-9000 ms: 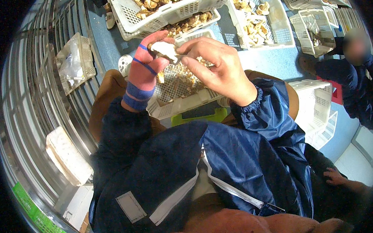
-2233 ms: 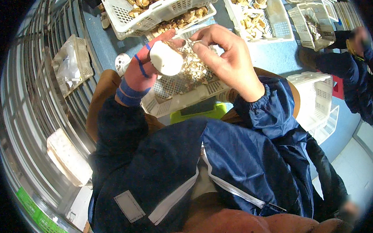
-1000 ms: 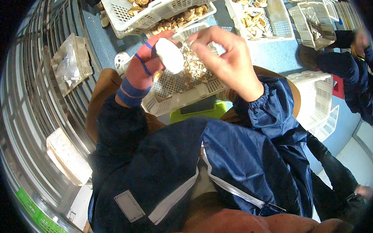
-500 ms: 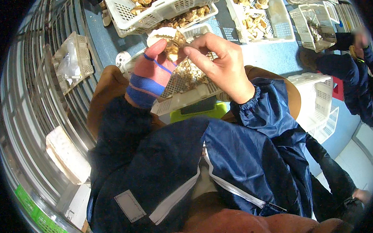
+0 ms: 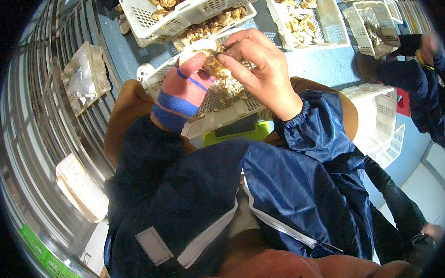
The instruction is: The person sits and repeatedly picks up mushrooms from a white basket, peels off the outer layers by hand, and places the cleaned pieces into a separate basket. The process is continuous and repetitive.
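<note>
My left hand [image 5: 183, 88], in a pink and blue striped glove, grips what looks like a mushroom [image 5: 198, 49] with a pale, rounded rim and a brownish part. The gloved thumb lies over its near side. My bare right hand [image 5: 264, 70] closes its thumb and forefinger at the right side of the mushroom; whether a small tool or a piece is in that pinch I cannot make out. Below both hands a white perforated crate [image 5: 214, 118] between my knees holds pale scraps [image 5: 228, 91].
Ahead stand stacked white crates [image 5: 197, 17] of brown mushrooms and, to their right, a crate [image 5: 336, 27] with pale cut pieces. A slatted metal rack [image 5: 38, 117] runs along the left, bearing a basket [image 5: 104, 77] and a white block [image 5: 80, 187]. Another person [image 5: 423, 80] is at far right.
The mushroom has tilted and turned slightly in my left hand, and both hands have shifted a little. The right pinch stays at its side.
</note>
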Demonstrator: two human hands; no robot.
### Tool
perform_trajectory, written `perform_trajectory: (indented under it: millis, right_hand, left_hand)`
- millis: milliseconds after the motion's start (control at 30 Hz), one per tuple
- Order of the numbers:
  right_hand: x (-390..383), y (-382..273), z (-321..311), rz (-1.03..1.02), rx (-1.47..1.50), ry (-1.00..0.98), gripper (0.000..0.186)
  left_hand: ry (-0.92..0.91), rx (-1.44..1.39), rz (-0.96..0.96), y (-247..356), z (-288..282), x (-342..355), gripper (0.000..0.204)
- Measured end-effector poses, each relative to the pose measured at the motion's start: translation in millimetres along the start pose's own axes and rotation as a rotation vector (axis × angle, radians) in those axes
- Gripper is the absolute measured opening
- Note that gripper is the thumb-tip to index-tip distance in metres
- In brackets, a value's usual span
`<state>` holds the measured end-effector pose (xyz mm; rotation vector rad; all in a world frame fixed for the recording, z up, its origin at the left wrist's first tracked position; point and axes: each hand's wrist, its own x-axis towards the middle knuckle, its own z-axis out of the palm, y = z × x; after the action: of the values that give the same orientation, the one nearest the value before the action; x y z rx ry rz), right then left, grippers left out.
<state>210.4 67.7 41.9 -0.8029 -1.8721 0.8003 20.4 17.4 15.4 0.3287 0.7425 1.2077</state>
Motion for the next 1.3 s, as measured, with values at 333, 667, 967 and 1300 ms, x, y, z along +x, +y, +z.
perform_trajectory:
  millis: [333,667,967,1300]
  right_hand:
    - [-0.4,-4.6,1.2,-0.089,-0.137,0.001,0.013]
    - [-2.3,-6.9,-7.3,0.306,0.206,-0.084,0.012]
    - [0.1,0.8,-15.0,0.55,0.497,-0.157,0.013]
    - [6.1,-2.3,-22.7,0.094,0.048,-0.204,0.012]
  left_hand:
    - [-0.015,1.474,0.514,1.8,-6.2,-0.6,0.03]
    - [0.097,0.145,0.001,10.9,-7.7,-6.8,0.034]
    - [-0.058,0.397,-0.091,20.5,-28.2,4.0,0.066]
    - [-0.074,-0.2,-0.212,24.7,-20.6,-2.8,0.06]
